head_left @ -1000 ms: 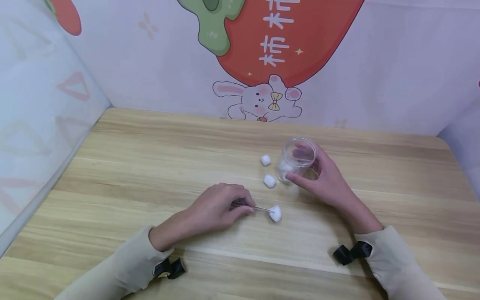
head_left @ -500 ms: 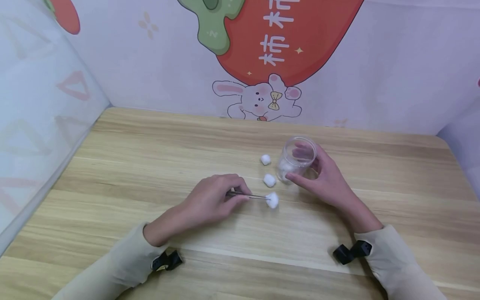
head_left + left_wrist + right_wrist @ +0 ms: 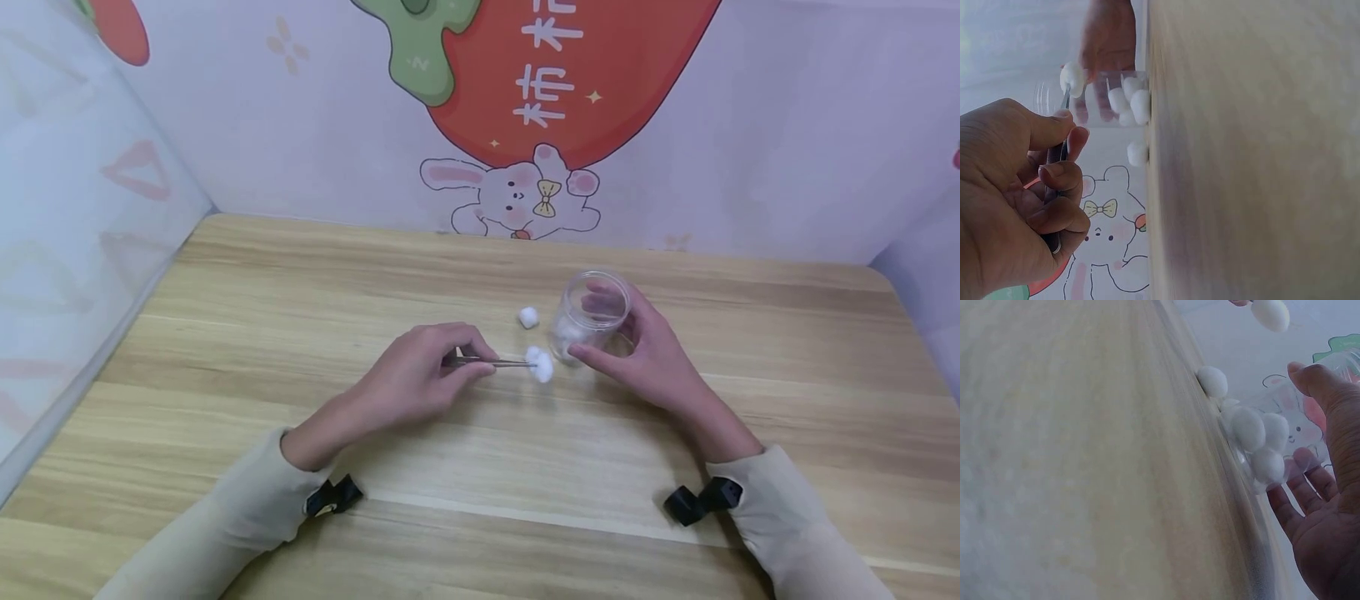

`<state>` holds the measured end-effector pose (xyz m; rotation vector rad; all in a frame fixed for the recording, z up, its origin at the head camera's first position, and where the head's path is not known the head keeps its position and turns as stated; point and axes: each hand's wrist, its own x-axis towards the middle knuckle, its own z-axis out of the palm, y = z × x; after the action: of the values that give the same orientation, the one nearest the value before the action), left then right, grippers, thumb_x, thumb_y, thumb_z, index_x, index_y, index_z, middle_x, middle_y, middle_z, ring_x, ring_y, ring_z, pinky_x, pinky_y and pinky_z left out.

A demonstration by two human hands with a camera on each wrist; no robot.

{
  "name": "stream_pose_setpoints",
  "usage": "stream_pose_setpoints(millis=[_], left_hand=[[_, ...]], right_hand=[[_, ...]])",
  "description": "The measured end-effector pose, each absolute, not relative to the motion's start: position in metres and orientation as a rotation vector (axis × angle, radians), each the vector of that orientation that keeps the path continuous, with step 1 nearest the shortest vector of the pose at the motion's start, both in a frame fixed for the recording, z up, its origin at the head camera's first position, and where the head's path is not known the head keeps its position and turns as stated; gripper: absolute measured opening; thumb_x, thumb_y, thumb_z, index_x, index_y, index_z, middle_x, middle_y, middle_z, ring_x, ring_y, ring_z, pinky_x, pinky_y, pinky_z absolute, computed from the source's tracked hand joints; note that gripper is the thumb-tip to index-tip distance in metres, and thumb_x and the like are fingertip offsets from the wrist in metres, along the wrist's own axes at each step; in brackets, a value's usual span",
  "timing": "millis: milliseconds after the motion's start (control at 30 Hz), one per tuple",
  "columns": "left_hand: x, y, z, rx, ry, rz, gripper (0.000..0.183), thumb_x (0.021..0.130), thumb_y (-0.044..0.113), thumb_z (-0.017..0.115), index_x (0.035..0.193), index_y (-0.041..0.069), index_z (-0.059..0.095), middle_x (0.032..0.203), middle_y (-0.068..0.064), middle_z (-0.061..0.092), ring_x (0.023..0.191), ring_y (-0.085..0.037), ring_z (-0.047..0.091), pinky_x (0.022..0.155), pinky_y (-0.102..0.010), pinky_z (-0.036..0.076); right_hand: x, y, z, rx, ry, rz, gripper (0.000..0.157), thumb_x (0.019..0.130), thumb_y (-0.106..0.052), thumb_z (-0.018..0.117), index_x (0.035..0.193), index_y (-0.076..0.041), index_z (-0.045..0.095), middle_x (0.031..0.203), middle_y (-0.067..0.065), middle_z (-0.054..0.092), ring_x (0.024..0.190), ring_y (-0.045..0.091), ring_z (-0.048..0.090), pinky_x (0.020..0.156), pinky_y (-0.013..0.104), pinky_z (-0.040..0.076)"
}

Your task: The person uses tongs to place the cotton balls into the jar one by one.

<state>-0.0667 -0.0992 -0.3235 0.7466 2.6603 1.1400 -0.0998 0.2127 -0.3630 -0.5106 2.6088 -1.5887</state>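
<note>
My left hand (image 3: 420,371) pinches metal tweezers (image 3: 510,362), whose tips grip a white cotton ball (image 3: 543,369). In the left wrist view that cotton ball (image 3: 1072,79) is raised off the table, level with the upper part of a clear jar (image 3: 1094,112). Around the jar (image 3: 572,310) curl the thumb and fingers of my right hand (image 3: 656,354); it stands upright on the table, uncapped. Several cotton balls (image 3: 1249,430) lie in its bottom. Left of it rests a loose cotton ball (image 3: 528,317); another, nearer one is overlapped by the held ball in the head view.
The wooden table (image 3: 300,283) runs back to a pale printed cloth backdrop (image 3: 337,125), with another cloth (image 3: 60,208) along the left side. Black wrist cameras (image 3: 333,497) sit at both sleeve cuffs.
My left hand has moved away from me and slightly left, lifting the tweezers and cotton ball from the table toward the jar's side. The right hand and jar have stayed in place.
</note>
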Motion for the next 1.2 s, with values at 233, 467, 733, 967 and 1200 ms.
stream_pose_setpoints(millis=[233,467,733,967,1200], left_hand=[[-0.074,-0.098,-0.316,0.726,2.686,1.155,0.004,0.099,0.02,0.076,0.103,0.021,0.076,0.096,0.01,0.077,0.066,-0.01,0.055,0.062,-0.025,0.048],[-0.084,-0.095,-0.306,0.753,2.684,1.224,0.004,0.1,0.019,0.075,0.103,0.02,0.077,0.097,0.005,0.079,0.063,-0.011,0.051,0.06,-0.025,0.044],[-0.095,-0.09,-0.296,0.758,2.683,1.276,0.006,0.1,0.018,0.075,0.106,0.018,0.078,0.097,-0.001,0.08,0.068,-0.014,0.055,0.061,-0.026,0.044],[-0.103,-0.087,-0.288,0.771,2.704,1.322,0.007,0.1,0.017,0.075,0.106,0.015,0.077,0.098,0.0,0.079,0.074,-0.014,0.059,0.066,-0.027,0.049],[-0.11,-0.081,-0.283,0.796,2.71,1.321,0.008,0.1,0.019,0.075,0.106,0.016,0.078,0.096,0.003,0.077,0.071,-0.016,0.055,0.065,-0.028,0.046]], right_hand=[[-0.1,0.213,-0.364,-0.512,2.605,-1.594,0.077,0.087,-0.013,0.088,0.153,-0.022,0.05,0.144,0.006,0.062,0.136,0.019,0.058,0.113,0.01,0.039],[-0.099,0.214,-0.363,-0.502,2.609,-1.586,0.077,0.087,-0.013,0.088,0.153,-0.023,0.05,0.144,0.006,0.062,0.134,0.014,0.058,0.112,0.01,0.039],[-0.1,0.214,-0.364,-0.509,2.602,-1.601,0.077,0.086,-0.013,0.089,0.152,-0.023,0.051,0.144,0.006,0.063,0.133,0.012,0.058,0.112,0.01,0.04],[-0.1,0.214,-0.364,-0.512,2.606,-1.591,0.078,0.086,-0.013,0.089,0.153,-0.022,0.05,0.143,0.007,0.064,0.132,0.005,0.058,0.113,0.009,0.039],[-0.1,0.213,-0.364,-0.506,2.616,-1.577,0.079,0.086,-0.014,0.089,0.153,-0.024,0.049,0.142,0.004,0.064,0.131,0.004,0.058,0.112,0.009,0.039]])
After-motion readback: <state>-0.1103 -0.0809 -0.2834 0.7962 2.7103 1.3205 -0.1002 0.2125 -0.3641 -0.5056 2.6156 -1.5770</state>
